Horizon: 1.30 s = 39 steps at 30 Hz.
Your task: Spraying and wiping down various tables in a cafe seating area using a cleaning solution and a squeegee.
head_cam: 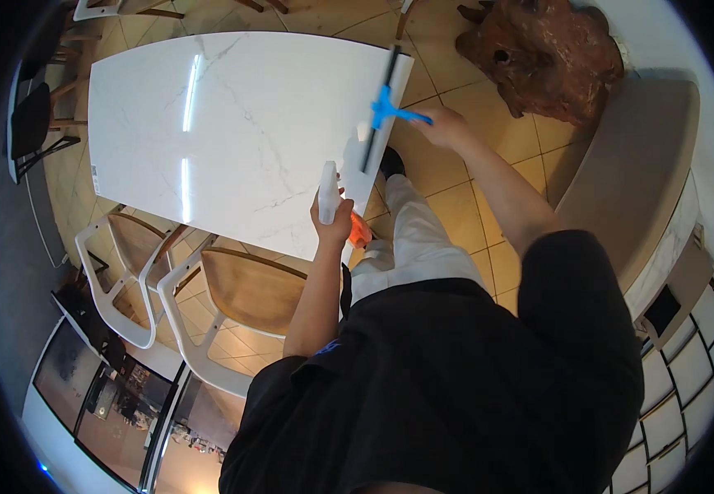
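A white, marble-patterned tabletop [239,123] lies before me. At its right end, my right hand [443,128] is closed around the handle of a blue squeegee [385,109]. The squeegee's long dark blade lies along that end of the table, over or on the surface; I cannot tell whether it touches. My left hand [334,216] grips a spray bottle [328,192] near the table's near right corner. The bottle's white head points up the picture, and its orange-red body [360,231] shows below the hand, partly hidden.
Two white-framed chairs with wooden backs [255,287] stand along the table's near side. A large reddish-brown wooden stump [554,55] is at the upper right, beside a curved beige bench [634,179]. Tiled floor [437,160] lies between the table and the bench.
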### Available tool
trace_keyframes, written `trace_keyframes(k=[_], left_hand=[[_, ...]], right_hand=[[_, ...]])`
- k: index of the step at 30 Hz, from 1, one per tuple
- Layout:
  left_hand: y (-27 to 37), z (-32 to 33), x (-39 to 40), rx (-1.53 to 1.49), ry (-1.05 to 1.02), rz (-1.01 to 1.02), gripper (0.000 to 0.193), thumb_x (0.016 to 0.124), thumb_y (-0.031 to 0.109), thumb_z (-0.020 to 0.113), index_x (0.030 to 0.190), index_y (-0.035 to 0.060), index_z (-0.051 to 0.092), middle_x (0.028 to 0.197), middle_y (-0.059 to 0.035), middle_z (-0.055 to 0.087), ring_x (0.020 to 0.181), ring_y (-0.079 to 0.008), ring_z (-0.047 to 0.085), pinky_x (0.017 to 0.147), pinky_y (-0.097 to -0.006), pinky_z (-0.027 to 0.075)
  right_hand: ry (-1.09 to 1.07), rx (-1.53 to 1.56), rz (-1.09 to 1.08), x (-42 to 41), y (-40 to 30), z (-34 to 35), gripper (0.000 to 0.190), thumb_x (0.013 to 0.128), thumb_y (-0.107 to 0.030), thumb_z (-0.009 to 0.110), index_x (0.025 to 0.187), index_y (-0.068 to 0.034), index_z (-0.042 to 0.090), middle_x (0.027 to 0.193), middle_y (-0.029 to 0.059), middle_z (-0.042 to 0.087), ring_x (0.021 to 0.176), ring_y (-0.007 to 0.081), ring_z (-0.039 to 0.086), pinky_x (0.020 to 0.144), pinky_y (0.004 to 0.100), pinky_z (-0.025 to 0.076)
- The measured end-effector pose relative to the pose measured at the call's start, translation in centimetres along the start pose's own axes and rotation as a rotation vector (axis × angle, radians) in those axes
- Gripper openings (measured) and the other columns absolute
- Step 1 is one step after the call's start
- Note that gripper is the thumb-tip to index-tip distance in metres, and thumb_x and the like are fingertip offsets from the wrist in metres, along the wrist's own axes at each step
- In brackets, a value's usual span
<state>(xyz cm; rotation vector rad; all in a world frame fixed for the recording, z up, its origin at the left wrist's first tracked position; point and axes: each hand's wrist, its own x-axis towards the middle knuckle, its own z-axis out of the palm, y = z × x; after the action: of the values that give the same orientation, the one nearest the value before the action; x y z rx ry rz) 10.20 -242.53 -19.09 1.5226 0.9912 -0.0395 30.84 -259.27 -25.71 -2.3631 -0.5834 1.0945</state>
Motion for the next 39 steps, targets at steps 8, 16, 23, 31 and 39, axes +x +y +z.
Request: trace_keyframes(k=[8,16,23,31,39], left_hand=[[0.1,0.4,0.2,-0.051,-0.023,0.150,0.044,0.060,-0.003,0.049,0.104,0.0021,0.047,0.097,-0.0066,0.051,0.086,-0.0182,0.051,0.068,-0.0289,0.044],[-2.8,-2.4,-2.6,-0.144,0.030,-0.070,0.044,0.059,0.001,0.053,0.103,0.0032,0.048,0.098,-0.0069,0.052,0.086,-0.0170,0.052,0.070,-0.0279,0.043],[-8.8,-6.3,-6.5,-0.031,0.015,-0.081,0.036,0.058,0.003,0.051,0.094,0.0043,0.054,0.072,-0.0041,0.053,0.065,-0.0125,0.051,0.058,-0.0254,0.042],[-12.4,-10.6,-11.9,-0.058,0.024,0.048,0.038,0.058,0.004,0.053,0.096,0.0037,0.052,0.072,-0.0021,0.051,0.064,-0.0105,0.049,0.057,-0.0243,0.040],[-13.4,-13.5,-16.4,-0.103,0.044,0.102,0.037,0.061,0.003,0.053,0.098,0.0027,0.050,0.075,-0.0025,0.051,0.065,-0.0101,0.048,0.057,-0.0229,0.039]], right_hand=[[-0.093,0.025,0.091,4.9,1.0,-0.8,0.029,0.077,-0.039,0.045,0.092,-0.018,0.058,0.087,0.0114,0.056,0.083,0.0272,0.053,0.071,0.0351,0.041],[0.144,-0.037,0.317,-10.1,10.6,0.9,0.031,0.079,-0.035,0.045,0.084,-0.006,0.056,0.069,0.0120,0.055,0.066,0.0253,0.053,0.060,0.0339,0.040],[0.534,0.714,0.764,-24.8,12.1,13.2,0.029,0.082,-0.028,0.046,0.073,-0.001,0.054,0.054,0.0018,0.045,0.050,0.0096,0.042,0.047,0.0265,0.034],[0.517,0.646,0.365,-21.3,5.7,20.1,0.031,0.079,-0.030,0.048,0.082,-0.001,0.056,0.058,0.0042,0.049,0.055,0.0120,0.041,0.053,0.0268,0.037],[0.341,0.094,0.289,-6.2,-7.7,20.2,0.043,0.081,-0.036,0.035,0.093,0.001,0.052,0.087,0.0211,0.054,0.084,0.0318,0.053,0.073,0.0400,0.040]])
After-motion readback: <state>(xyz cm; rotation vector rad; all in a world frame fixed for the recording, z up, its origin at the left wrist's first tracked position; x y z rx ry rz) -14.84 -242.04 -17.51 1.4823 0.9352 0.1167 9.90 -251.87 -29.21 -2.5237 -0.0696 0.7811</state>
